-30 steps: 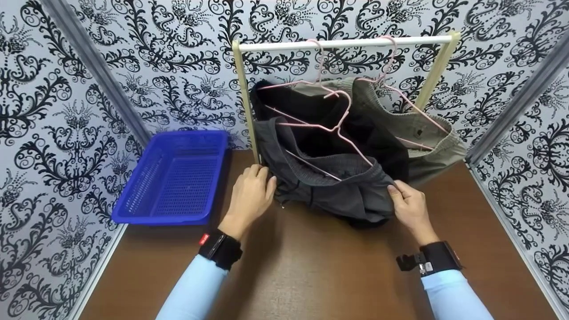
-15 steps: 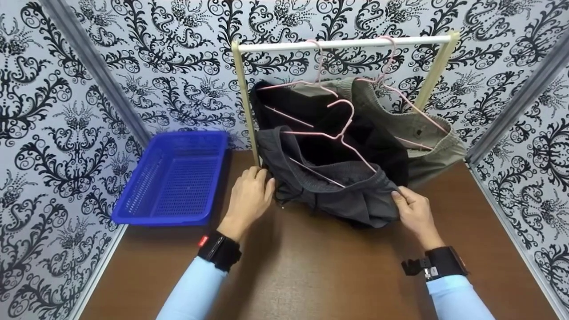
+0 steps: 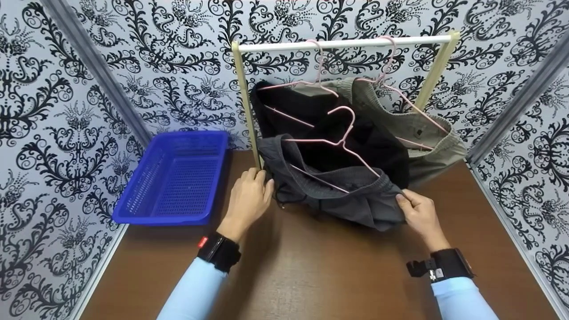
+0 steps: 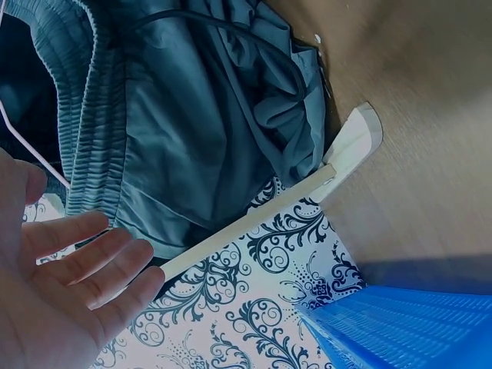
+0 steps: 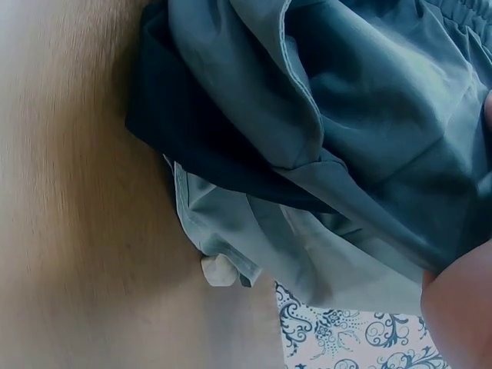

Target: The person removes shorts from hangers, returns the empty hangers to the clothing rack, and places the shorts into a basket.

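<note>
Below the rail [image 3: 346,43], grey garment [image 3: 340,205], hanger [image 3: 342,142], lower than before

Down below, it's a broad brown surface [image 3: 311,280], wood-grained, catching a soft shine near the middle, a long dark shadow streaking down its left half! Over on the left, towards the back, sits the blue basket [image 3: 160,220], upright, its perforated bottom plain to see. Just to its right stands the clothes rack [image 3: 351,43], and the left wrist view picks out a pale rounded foot [image 4: 357,138] planted on the brown, near that basket. Round to the right wrist view: a pale block [image 5: 219,270] peeks out low there, partly covered by cloth.
</note>
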### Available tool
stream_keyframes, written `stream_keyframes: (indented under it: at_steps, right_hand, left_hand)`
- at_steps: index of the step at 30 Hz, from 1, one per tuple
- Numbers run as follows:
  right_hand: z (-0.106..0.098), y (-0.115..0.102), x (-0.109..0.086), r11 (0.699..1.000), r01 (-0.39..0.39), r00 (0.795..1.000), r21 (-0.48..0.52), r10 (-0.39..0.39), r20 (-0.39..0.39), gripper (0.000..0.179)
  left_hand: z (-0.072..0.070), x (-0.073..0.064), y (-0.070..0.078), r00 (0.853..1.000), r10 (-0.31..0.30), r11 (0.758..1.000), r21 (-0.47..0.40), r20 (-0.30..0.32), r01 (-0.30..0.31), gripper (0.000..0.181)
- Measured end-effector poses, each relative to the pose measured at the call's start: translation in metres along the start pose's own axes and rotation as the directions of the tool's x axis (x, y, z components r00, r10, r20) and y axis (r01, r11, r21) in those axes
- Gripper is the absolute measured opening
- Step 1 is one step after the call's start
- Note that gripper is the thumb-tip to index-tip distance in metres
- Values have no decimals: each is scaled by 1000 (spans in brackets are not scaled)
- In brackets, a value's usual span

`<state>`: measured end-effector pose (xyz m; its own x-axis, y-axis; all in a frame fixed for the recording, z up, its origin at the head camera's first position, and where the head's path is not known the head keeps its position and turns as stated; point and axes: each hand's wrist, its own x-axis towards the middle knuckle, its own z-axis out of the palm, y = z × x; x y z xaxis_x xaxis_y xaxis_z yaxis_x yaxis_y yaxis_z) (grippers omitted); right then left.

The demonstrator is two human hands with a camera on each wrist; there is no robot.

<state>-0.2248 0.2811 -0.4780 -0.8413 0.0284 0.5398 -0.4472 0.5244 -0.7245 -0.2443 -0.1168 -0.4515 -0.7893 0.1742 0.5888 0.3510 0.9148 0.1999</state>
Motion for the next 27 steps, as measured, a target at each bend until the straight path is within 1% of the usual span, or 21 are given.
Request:
stream_keyframes:
  at_steps: [4, 12, 17, 19, 25, 27]
  right_hand:
    - [-6, -16, -1, 1000, -11, 1000, 25, 10, 12, 22]
    - [-5, -16, -3, 1000, -22, 1000, 7, 22, 19, 19]
    - [-3, -18, -4, 1000, -9, 999, 6, 9, 39, 21]
    - [-1, -13, -4, 1000, -4, 999, -6, 5, 46, 21]
    - [6, 21, -4, 1000, -14, 998, -27, 16, 66, 24]
    - [7, 22, -3, 1000, -6, 997, -25, 8, 77, 25]
  left_hand:
    - [1, -1, -1, 1000, 0, 1000, -1, -2, 0, 30]
    - [5, -2, -4, 1000, -8, 1000, -3, 6, 8, 29]
    - [7, -4, -5, 1000, -1, 1000, -1, -12, 1, 26]
    - [7, -5, -6, 1000, -7, 1000, -7, -16, 7, 27]
    - [9, -8, -9, 998, -62, 997, -49, -6, 62, 37]
    - [10, -7, -11, 997, -78, 995, -61, -13, 77, 40]
